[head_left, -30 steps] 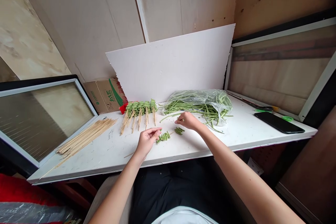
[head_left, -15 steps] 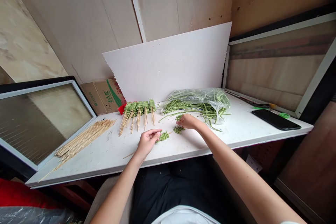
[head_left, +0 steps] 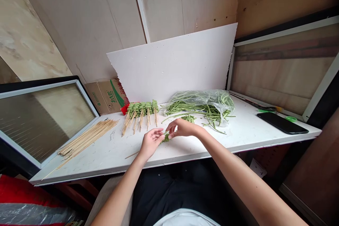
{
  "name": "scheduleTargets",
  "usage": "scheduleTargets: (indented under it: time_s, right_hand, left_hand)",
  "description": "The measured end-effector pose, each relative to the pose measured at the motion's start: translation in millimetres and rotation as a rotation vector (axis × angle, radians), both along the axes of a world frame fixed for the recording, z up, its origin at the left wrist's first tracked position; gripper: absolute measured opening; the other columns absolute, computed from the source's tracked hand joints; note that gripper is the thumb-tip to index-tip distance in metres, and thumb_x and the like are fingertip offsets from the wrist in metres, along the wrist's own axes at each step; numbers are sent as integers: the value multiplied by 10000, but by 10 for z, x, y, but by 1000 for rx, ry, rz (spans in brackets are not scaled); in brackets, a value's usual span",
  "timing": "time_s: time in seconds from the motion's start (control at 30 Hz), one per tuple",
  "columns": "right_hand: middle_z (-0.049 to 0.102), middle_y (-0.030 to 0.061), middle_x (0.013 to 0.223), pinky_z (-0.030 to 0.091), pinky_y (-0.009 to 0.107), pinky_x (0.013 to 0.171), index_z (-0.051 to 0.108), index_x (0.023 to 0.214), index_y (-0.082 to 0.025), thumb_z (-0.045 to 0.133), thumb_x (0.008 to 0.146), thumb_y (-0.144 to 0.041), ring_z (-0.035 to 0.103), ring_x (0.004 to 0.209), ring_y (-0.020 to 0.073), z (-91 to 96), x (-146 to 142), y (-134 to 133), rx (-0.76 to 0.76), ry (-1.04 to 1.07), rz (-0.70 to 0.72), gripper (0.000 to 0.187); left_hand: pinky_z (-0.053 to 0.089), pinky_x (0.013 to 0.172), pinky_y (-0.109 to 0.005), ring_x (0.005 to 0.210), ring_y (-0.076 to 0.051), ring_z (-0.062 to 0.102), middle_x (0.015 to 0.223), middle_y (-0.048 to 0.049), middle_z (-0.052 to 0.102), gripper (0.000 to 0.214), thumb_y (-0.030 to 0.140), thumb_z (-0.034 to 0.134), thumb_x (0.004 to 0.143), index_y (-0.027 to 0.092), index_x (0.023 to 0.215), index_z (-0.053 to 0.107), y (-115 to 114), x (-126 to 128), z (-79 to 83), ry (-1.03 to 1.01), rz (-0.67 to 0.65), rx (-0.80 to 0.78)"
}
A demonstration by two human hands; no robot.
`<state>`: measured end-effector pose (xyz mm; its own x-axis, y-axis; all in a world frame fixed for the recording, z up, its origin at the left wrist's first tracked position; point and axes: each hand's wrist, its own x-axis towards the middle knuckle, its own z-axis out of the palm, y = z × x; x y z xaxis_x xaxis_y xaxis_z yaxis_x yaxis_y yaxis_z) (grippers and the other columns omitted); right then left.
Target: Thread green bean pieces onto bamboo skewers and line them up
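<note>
My left hand [head_left: 150, 142] and my right hand [head_left: 182, 128] meet over the white table [head_left: 106, 155], both pinched on a skewer of short green bean pieces [head_left: 165, 136] between them. The thin stick pokes out below my left hand. A small pile of cut bean pieces [head_left: 188, 118] lies just behind my right hand. Behind it, a clear plastic bag of long green beans [head_left: 203, 104] lies open. A row of finished bean skewers [head_left: 140, 112] rests at the back.
A bundle of bare bamboo skewers [head_left: 87, 138] lies at the left, beside a framed glass panel [head_left: 39, 116]. A cardboard box [head_left: 107, 95] stands at the back. A black phone [head_left: 282, 123], scissors [head_left: 265, 108] and a green ring [head_left: 290, 119] sit at the right.
My right hand has come back from the cut bean pieces near the bag to my left hand, and both now pinch the skewered pieces. My left hand has stayed in place.
</note>
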<state>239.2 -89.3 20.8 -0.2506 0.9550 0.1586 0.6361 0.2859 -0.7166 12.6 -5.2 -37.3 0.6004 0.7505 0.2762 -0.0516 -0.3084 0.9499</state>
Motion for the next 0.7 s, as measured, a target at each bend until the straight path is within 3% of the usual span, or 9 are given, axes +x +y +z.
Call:
scheduleTargets:
  time_s: [0.2, 0.43, 0.6, 0.7]
  right_hand:
    - [810, 78, 914, 493, 267, 697, 838, 1002, -202, 766, 901, -481, 711, 825, 203, -46, -107, 53, 169, -6, 9, 305]
    - [809, 69, 951, 502, 276, 749, 832, 989, -209, 766, 899, -451, 713, 854, 205, 12, 28, 24, 200, 8, -129, 267]
    - [807, 81, 1008, 508, 284, 764, 823, 1042, -207, 844, 825, -462, 709, 899, 221, 21, -39, 22, 210, 13, -81, 336]
    - [805, 70, 990, 502, 288, 779, 828, 1000, -217, 820, 857, -431, 698, 894, 212, 1, -117, 38, 235, 3, -39, 257]
  left_hand:
    - [616, 869, -349, 916, -211, 740, 1023, -129, 766, 509, 398, 901, 744, 131, 1143, 733, 17, -2, -15, 6, -13, -1]
    - [598, 757, -325, 787, -223, 753, 865, -108, 790, 410, 460, 823, 822, 134, 1062, 758, 39, -37, 1, 100, 34, 66]
    - [580, 715, -307, 742, -212, 730, 826, -95, 789, 376, 464, 794, 845, 144, 1042, 777, 5, -30, 23, 114, 52, 126]
    - [563, 705, -300, 749, -209, 714, 858, -100, 796, 360, 473, 789, 852, 155, 1020, 792, -11, -24, 29, 118, 59, 167]
